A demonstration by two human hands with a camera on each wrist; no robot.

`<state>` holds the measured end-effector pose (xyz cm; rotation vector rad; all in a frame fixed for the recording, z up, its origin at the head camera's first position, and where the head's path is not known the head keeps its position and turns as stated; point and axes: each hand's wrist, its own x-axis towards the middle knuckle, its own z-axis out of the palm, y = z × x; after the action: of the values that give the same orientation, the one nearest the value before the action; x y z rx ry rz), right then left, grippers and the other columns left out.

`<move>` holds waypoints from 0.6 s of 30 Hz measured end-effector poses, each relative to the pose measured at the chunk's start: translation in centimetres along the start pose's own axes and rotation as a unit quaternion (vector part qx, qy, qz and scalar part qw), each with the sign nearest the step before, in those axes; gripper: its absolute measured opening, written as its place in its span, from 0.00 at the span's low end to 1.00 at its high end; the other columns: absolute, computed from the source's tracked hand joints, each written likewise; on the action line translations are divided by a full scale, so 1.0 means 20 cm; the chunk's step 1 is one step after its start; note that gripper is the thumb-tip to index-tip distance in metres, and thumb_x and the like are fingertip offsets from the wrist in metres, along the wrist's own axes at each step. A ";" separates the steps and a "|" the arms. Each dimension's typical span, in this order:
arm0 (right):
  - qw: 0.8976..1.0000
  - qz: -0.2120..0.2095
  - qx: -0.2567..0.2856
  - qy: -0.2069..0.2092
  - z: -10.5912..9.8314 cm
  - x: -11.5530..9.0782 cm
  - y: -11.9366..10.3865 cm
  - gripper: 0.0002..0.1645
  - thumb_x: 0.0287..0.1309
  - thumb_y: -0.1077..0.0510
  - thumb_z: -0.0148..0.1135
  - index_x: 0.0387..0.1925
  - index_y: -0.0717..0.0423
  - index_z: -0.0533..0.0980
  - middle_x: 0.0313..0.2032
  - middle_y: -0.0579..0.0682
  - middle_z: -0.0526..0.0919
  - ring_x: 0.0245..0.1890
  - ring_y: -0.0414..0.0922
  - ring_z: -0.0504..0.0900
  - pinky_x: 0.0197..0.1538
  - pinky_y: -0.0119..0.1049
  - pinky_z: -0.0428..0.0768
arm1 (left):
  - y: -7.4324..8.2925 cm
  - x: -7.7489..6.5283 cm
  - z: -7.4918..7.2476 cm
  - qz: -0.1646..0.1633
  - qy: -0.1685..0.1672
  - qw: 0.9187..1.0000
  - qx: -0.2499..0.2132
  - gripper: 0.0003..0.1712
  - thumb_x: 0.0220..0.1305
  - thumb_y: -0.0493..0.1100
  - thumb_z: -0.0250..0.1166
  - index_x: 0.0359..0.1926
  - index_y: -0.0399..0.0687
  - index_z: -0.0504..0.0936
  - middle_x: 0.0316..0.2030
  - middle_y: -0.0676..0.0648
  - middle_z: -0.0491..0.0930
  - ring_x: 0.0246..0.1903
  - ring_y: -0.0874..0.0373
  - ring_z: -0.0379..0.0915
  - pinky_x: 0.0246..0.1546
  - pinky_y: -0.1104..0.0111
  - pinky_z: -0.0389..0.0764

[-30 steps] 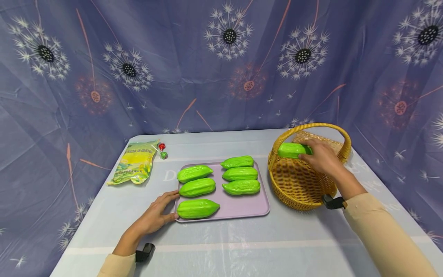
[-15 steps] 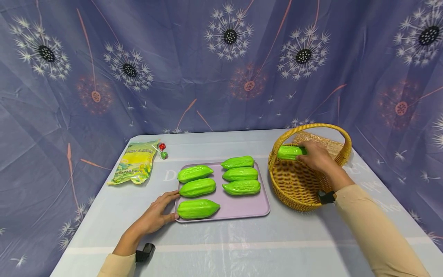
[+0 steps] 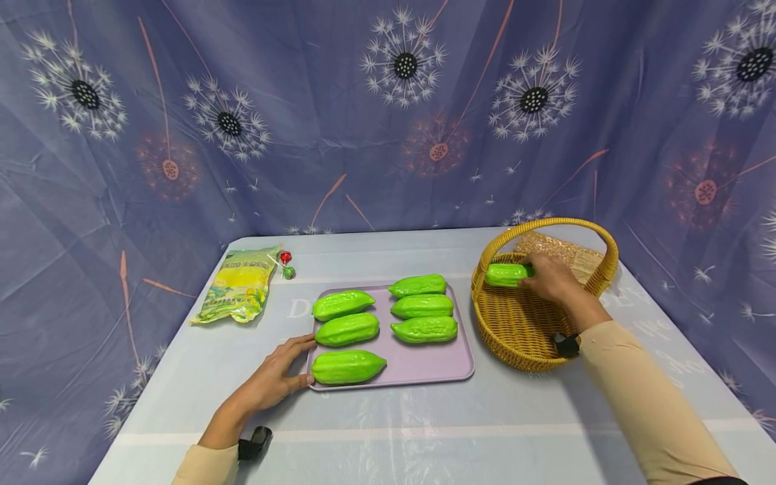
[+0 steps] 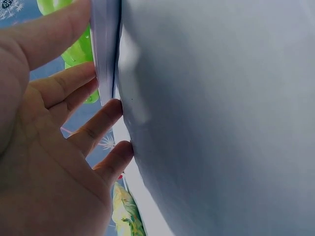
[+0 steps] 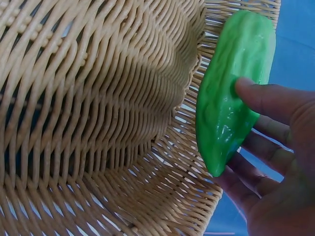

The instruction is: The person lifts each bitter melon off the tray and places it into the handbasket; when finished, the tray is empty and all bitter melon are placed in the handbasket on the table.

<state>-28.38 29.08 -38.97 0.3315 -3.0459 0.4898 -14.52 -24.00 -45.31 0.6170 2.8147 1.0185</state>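
Observation:
In the head view my right hand (image 3: 550, 277) reaches under the handle of a yellow wicker basket (image 3: 510, 330). It grips a bright green, ridged bitter melon (image 3: 504, 275) inside the basket, at the back left. The right wrist view shows the thumb on the near face of this bitter melon (image 5: 231, 98), fingers behind it, against woven wicker. My left hand (image 3: 275, 377) touches the left edge of a lilac tray (image 3: 427, 367), fingers spread and nearly straight. Several more bitter melons (image 3: 348, 367) lie on that tray in two columns. The left wrist view shows fingertips along the tray's side.
A yellow-green packet (image 3: 239, 284) lies at the back left, with a red lollipop (image 3: 285, 256) and a green lollipop (image 3: 288, 272) beside it. Behind the basket lies a shiny tan package (image 3: 560, 248). A dandelion-print curtain (image 3: 388, 175) hangs behind the table.
My right hand has lowered the bitter melon from the height of the handle down into the basket's back left. The left hand and the tray have stayed put.

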 end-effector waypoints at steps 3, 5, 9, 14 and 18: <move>1.000 0.001 -0.006 0.003 0.01 0.00 0.01 0.25 0.52 0.60 0.66 0.50 0.69 0.73 0.49 0.69 0.76 0.51 0.66 0.73 0.53 0.61 0.68 | 0.00 0.00 0.00 0.001 0.001 1.000 -0.001 0.36 0.57 0.50 0.66 0.64 0.43 0.68 0.67 0.43 0.63 0.67 0.38 0.55 0.59 0.36 0.58; 1.000 0.000 -0.011 0.005 0.01 0.00 0.01 0.25 0.52 0.60 0.66 0.50 0.69 0.73 0.48 0.69 0.76 0.51 0.66 0.72 0.53 0.61 0.68 | 0.00 0.00 0.00 0.001 0.001 1.000 -0.001 0.36 0.57 0.50 0.66 0.64 0.43 0.68 0.67 0.43 0.63 0.67 0.38 0.55 0.60 0.36 0.58; 1.000 -0.001 -0.018 0.007 0.03 0.00 0.02 0.26 0.50 0.59 0.68 0.49 0.68 0.73 0.49 0.68 0.74 0.52 0.67 0.71 0.54 0.61 0.67 | 0.00 0.00 0.00 -0.001 -0.001 1.000 0.000 0.36 0.57 0.50 0.66 0.64 0.42 0.68 0.67 0.43 0.63 0.67 0.38 0.55 0.60 0.37 0.57; 1.000 -0.004 -0.025 -0.001 0.04 0.00 0.03 0.27 0.49 0.58 0.69 0.49 0.68 0.73 0.48 0.67 0.74 0.51 0.67 0.70 0.55 0.63 0.65 | 0.01 0.00 0.00 -0.003 0.001 1.000 -0.002 0.36 0.57 0.50 0.67 0.64 0.42 0.68 0.67 0.43 0.63 0.67 0.38 0.55 0.60 0.36 0.57; 0.999 -0.001 -0.033 -0.008 0.05 0.00 0.04 0.28 0.49 0.57 0.69 0.50 0.69 0.73 0.47 0.68 0.75 0.50 0.67 0.70 0.56 0.63 0.64 | 0.01 0.00 0.00 -0.002 0.001 1.000 -0.003 0.36 0.57 0.49 0.67 0.64 0.42 0.68 0.67 0.43 0.63 0.67 0.38 0.55 0.60 0.37 0.57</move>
<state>-28.48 29.45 -40.14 0.3385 -3.0681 0.3874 -14.39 -23.88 -45.13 0.6094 2.8117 1.0282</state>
